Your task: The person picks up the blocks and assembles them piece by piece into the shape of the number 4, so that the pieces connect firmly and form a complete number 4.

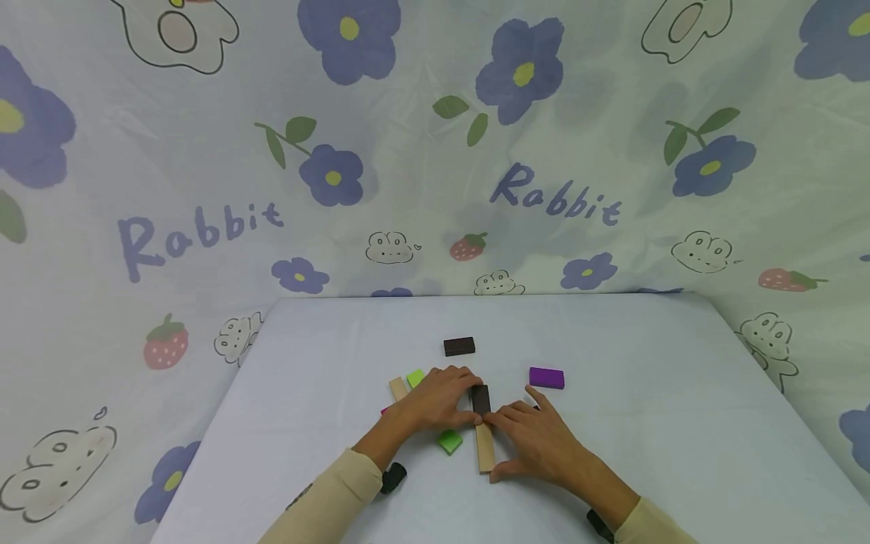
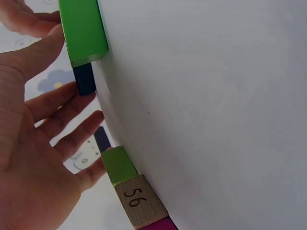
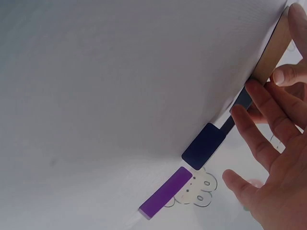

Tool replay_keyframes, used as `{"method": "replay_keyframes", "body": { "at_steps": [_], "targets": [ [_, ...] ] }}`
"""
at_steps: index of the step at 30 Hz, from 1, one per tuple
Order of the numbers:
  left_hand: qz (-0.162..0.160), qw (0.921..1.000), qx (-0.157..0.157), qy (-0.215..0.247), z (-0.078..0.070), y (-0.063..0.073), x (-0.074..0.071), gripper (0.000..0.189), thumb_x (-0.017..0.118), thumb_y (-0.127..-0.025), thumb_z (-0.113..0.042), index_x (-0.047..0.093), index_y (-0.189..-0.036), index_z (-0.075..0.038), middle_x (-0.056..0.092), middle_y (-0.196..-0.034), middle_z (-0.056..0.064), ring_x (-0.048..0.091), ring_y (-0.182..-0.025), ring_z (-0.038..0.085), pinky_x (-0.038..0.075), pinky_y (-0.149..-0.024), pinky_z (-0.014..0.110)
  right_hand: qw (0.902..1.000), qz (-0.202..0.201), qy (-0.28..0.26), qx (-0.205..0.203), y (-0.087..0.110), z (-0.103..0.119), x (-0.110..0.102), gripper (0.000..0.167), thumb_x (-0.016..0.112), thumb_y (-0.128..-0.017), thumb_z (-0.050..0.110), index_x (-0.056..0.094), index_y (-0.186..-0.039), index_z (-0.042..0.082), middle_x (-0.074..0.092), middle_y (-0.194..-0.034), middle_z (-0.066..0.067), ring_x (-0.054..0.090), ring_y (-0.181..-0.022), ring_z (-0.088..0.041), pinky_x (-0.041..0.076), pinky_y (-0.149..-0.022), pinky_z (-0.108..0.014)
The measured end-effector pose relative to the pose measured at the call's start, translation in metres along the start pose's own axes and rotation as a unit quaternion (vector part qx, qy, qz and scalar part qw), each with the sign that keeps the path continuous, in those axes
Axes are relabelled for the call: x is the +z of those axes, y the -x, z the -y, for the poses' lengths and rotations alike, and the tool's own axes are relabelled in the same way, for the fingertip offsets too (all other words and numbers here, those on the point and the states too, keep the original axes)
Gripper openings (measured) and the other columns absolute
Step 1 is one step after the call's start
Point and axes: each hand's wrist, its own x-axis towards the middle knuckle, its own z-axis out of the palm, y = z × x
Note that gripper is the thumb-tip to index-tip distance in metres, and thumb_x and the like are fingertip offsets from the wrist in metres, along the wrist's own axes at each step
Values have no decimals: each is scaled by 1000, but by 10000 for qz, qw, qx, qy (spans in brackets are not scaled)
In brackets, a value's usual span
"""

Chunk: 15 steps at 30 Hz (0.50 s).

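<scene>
A dark block (image 1: 480, 400) and a plain wooden block (image 1: 485, 449) lie end to end in a line on the white table. My left hand (image 1: 440, 400) grips the dark block, fingers at its far end and thumb near the joint. With my right hand (image 1: 540, 446) I hold the wooden block lengthwise, thumb at its near end and fingers by the joint. In the left wrist view a green block (image 2: 85, 33) stands in front of the left thumb and partly hides the dark block (image 2: 85, 79). The right wrist view shows the wooden block (image 3: 273, 48) beside the right fingers.
Left of the hands are a light green block (image 1: 415, 378), a wooden block marked 56 (image 2: 139, 201) and a magenta block (image 2: 160, 224). Farther back lies another dark block (image 1: 458, 346). On the right are a purple block (image 1: 547, 378) and a dark navy block (image 3: 204, 146).
</scene>
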Motion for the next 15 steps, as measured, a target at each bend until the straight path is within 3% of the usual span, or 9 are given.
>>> {"method": "replay_keyframes", "body": {
  "at_steps": [15],
  "targets": [
    [86, 9999, -56, 48, -3, 5, -1, 58, 70, -93, -49, 59, -139, -16, 59, -136, 0, 53, -127, 19, 43, -106, 45, 9991, 323, -213, 144, -1, 3, -1, 88, 67, -72, 81, 63, -134, 18, 68, -122, 5, 61, -116, -20, 34, -112, -57]
  ]
}}
